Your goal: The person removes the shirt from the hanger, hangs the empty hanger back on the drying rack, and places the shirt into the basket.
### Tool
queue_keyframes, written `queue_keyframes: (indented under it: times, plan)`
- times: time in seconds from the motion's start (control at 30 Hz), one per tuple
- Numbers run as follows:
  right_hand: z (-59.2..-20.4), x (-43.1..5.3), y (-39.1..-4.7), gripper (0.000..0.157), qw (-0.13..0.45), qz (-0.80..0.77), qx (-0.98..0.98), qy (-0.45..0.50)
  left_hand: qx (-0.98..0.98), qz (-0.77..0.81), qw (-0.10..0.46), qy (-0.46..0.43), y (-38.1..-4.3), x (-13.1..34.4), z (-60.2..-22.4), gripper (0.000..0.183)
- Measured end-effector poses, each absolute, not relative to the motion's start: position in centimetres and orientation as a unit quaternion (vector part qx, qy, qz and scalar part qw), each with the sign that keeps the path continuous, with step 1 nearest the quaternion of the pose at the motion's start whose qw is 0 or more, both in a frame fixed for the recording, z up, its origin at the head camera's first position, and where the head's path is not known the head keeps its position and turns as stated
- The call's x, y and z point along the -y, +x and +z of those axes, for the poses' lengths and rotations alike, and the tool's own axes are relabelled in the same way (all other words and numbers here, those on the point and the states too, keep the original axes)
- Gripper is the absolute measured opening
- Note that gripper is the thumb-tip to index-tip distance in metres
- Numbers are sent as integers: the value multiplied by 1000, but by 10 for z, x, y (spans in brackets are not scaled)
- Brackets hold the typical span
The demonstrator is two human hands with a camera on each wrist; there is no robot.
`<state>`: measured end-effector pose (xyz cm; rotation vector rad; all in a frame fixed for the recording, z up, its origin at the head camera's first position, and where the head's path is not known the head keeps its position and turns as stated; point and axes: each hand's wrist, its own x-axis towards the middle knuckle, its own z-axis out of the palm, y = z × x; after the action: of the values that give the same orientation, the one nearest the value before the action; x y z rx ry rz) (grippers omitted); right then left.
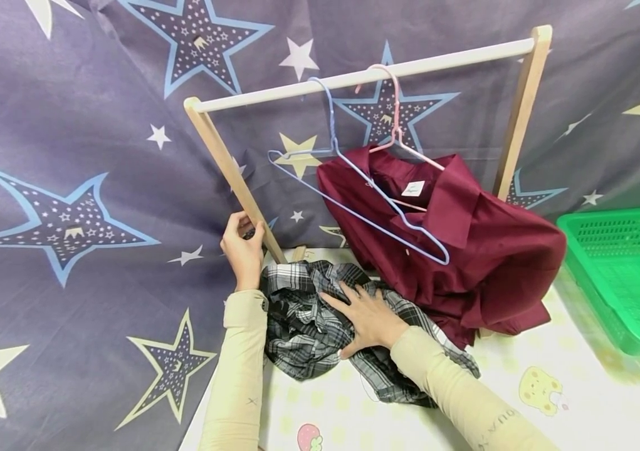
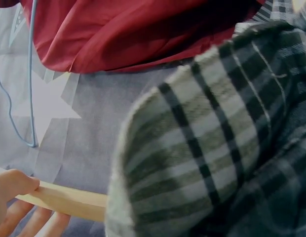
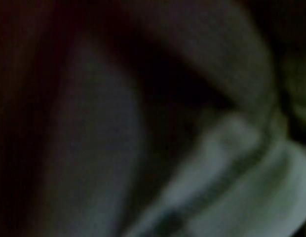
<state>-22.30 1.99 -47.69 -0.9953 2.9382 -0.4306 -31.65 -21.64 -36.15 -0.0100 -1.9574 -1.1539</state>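
My left hand (image 1: 243, 250) grips the left wooden post (image 1: 229, 166) of a small clothes rack, low down. In the left wrist view the thumb lies over the post and the fingers pass beneath it. My right hand (image 1: 369, 318) rests with spread fingers on a crumpled black, grey and white plaid shirt (image 1: 303, 326) on the table. Beyond it a maroon shirt (image 1: 514, 250) hangs on a pink hanger (image 1: 397, 106) from the white rail (image 1: 461, 61). A bare blue hanger (image 1: 320, 193) hangs in front of it. The right wrist view is dark, blurred cloth.
A green plastic basket (image 1: 602, 300) stands at the right beside the maroon shirt. The table (image 1: 410, 429) has a pale printed cover. A grey curtain with stars (image 1: 145, 188) hangs behind and left of the rack. The rack's right post (image 1: 523, 119) rises behind the maroon shirt.
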Motion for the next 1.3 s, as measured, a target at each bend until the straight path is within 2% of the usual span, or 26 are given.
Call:
queue_keyframes:
  times: [0.27,0.8,1.03,1.3]
  plan:
    - [-477,-19,-222,120,28,-111,-939,-325,781,-459,423,0,-316,217,-363,22]
    - [-474,-20,-218,92,-26,-46,-927,-372,776,-469,422,-8,-319,217,-360,21]
    - [-478,-16,-211,86,-14,-34,-929,-368,773,-474,421,-16,-319,217,-363,21]
    - [-482,-10,-203,76,-36,5,-931,-364,778,-464,424,-15,-318,218,-363,20]
